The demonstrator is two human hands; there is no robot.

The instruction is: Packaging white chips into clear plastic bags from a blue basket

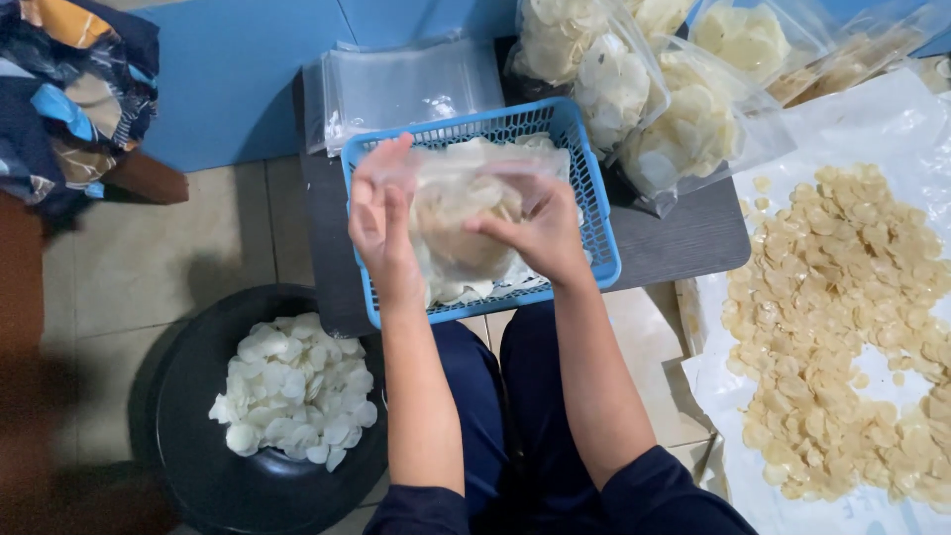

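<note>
- Clear plastic: a bag (458,220) partly filled with pale chips sat at the centre of the frame, gripped between both hands.
- The left hand (381,223) clasped the bag's left edge, fingers pointing up.
- The right hand (540,233) clutched its right side, fingers curled over the front.
- Just behind the bag was a blue basket (586,163) holding more chips, resting on a dark table (693,243).
- A stack of empty bags (401,89) lay above the basket, upper centre.
- Filled bags (644,89) of chips were piled at the upper right, touching the basket's corner.
- Tan chips (842,317) were spread loose on a white sheet (872,109) along the right edge.
- A black bowl (188,396) at the lower left held white chips (294,388).
- Patterned cloth (69,89) lay in the upper left corner.
</note>
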